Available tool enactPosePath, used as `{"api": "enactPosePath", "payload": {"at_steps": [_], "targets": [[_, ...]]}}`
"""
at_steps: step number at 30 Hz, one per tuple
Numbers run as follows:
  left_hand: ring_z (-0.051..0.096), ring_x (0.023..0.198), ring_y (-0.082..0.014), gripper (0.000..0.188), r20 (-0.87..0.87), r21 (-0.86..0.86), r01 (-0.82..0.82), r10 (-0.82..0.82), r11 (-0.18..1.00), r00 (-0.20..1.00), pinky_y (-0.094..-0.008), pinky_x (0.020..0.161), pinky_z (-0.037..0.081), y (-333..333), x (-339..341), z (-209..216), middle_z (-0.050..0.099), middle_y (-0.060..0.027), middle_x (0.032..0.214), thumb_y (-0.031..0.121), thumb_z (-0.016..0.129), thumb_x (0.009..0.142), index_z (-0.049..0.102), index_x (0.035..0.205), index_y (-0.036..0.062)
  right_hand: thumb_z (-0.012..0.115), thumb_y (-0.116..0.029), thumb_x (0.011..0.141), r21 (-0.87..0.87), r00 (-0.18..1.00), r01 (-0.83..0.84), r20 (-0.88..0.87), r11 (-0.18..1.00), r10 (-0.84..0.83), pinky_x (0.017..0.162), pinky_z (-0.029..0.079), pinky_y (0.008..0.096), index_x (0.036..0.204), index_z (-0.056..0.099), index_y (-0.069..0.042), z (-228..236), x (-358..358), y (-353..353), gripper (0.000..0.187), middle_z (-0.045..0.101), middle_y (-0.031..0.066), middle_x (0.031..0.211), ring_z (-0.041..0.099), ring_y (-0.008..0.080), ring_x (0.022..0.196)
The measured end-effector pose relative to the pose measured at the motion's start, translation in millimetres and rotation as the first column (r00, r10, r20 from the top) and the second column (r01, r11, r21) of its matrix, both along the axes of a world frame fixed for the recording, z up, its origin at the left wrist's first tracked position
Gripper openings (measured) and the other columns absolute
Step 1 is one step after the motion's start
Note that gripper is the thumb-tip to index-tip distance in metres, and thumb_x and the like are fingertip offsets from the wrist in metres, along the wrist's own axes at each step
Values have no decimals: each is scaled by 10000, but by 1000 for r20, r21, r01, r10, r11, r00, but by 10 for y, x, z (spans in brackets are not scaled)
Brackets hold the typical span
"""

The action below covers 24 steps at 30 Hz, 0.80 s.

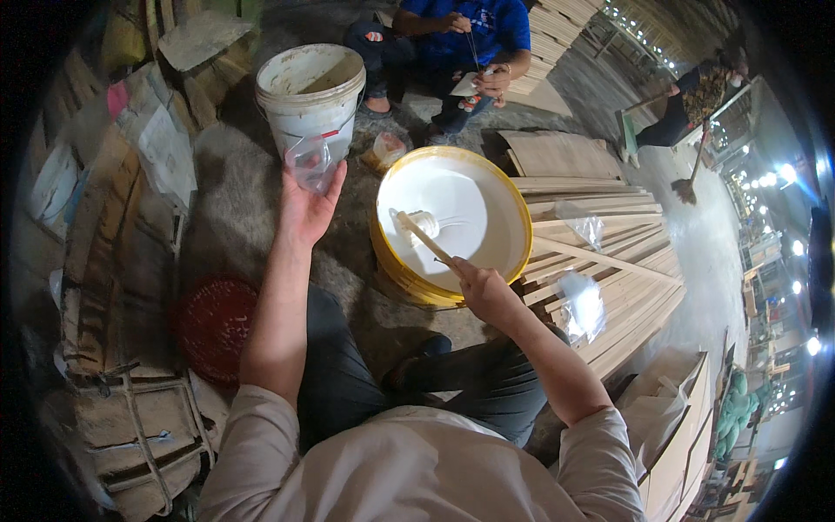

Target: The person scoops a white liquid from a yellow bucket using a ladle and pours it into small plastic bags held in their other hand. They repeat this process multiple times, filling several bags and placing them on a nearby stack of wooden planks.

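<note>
My right hand (487, 293) is closed round a pale wooden stick (432, 244), which slants down to the left over a yellow-rimmed bucket (524, 248). A thick white lump (421, 223) clings to the stick's far end. Glossy white paste (470, 193) covers the bucket's inside bottom. To the left, my left hand (315, 202) holds up a clear plastic bag (310, 162), its fingers curved round the lower part. Just behind the bag stands a white bucket (306, 113) with a stained inside. A red line shows near the bag's top; I cannot tell which it belongs to.
Wooden strips (609, 287) lie stacked at the right, with crumpled clear plastic (584, 304) on them. A dark red round container (217, 326) sits by my left arm. One person in a blue shirt (500, 26) sits ahead; another bends with a broom (687, 187) at far right.
</note>
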<state>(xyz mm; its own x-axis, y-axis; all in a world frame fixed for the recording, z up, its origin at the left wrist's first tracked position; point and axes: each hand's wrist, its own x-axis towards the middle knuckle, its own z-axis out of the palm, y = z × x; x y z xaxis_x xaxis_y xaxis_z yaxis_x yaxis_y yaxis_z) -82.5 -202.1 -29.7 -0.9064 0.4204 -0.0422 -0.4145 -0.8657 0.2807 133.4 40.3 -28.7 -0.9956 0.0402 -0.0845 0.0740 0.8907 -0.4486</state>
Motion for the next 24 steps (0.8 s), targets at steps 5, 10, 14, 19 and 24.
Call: {"api": "enactPosePath", "payload": {"at_steps": [5, 10, 14, 19, 24], "targets": [[532, 1003, -285, 493, 6, -27, 13, -12, 1000, 1000, -333, 836, 524, 18, -27, -6, 530, -126, 1042, 401, 581, 824, 479, 1123, 24, 455, -73, 856, -362, 996, 87, 39, 928, -78, 514, 471, 313, 1181, 496, -44, 10, -55, 74, 328, 594, 150, 699, 571, 220, 553], [538, 994, -285, 442, 32, -31, -36, 37, 999, 999, -332, 826, 529, -73, -60, -85, 546, -123, 1006, 376, 562, 846, 492, 1106, 25, 465, -61, 862, -815, 856, 517, 501, 263, -130, 374, 313, 198, 1283, 381, -61, 212, 108, 199, 430, 503, 58, 707, 394, 75, 466], [547, 979, -286, 417, 62, 14, -17, 16, 1000, 998, -336, 819, 532, -53, -78, -97, 554, -121, 991, 356, 566, 848, 501, 1096, 27, 461, -45, 857, -855, 847, 518, 519, -41, -115, 364, 257, 183, 1268, 378, -70, 121, 241, 232, 419, 496, 67, 707, 361, 65, 454], [559, 953, -277, 408, 64, 8, -44, 44, 999, 997, -342, 828, 530, -18, -66, -64, 557, -123, 984, 348, 588, 835, 510, 1078, 31, 475, -48, 848, -863, 856, 504, 494, 33, -155, 378, 262, 205, 1272, 359, -66, 126, 150, 94, 440, 493, 69, 714, 348, 71, 451], [568, 927, -233, 405, 40, 1, -66, 66, 998, 997, -344, 849, 520, 13, -18, 16, 567, -84, 982, 357, 590, 830, 504, 1067, 40, 484, -27, 827, -864, 881, 465, 431, 191, -194, 394, 291, 214, 1268, 369, -39, 135, 11, 30, 456, 489, 63, 696, 364, 78, 456]]}}
